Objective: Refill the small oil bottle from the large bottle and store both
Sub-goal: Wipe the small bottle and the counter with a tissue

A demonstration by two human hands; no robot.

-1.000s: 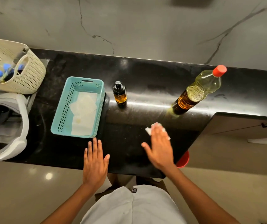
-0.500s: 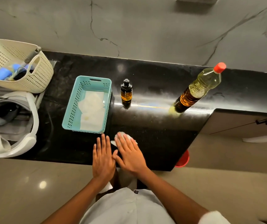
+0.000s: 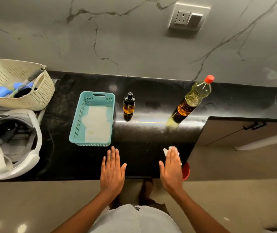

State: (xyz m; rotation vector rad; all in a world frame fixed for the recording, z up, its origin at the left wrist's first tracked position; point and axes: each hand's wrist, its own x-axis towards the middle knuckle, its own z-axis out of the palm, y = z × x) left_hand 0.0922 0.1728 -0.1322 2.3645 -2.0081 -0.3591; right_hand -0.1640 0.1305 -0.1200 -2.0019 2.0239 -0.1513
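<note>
Seemingly upright, caps up: large bottle (image 3: 190, 102), small bottle (image 3: 129, 105)

I read the surface (image 3: 151, 148) as black and the wall (image 3: 134, 39) as grey with dark veins. The small oil bottle (image 3: 129, 105) is amber with a black top. The large bottle (image 3: 193, 100) is pale yellow, brown-banded and red-capped. 1 teal basket (image 3: 77, 125) and 1 cream basket (image 3: 25, 98) show rows of holes. The paper (image 3: 97, 125) is white.

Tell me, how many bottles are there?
2. The small bottle stands beside the teal basket; the large bottle, red-capped, farther right. The cream basket may hide more.
</note>
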